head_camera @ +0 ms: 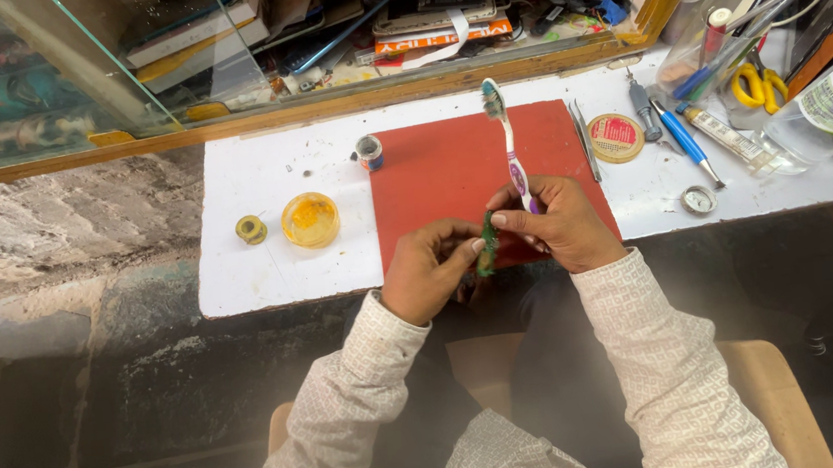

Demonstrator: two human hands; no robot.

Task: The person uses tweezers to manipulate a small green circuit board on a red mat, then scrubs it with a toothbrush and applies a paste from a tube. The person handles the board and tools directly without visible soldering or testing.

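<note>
Over red mat: left hand pinches small green board; right hand grips white-purple toothbrush.

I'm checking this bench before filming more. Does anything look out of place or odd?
Mainly the toothbrush, an odd thing among repair tools: the right hand holds it upright over the red mat, while the left hand pinches a small green board. Nothing looks spilled.
</note>
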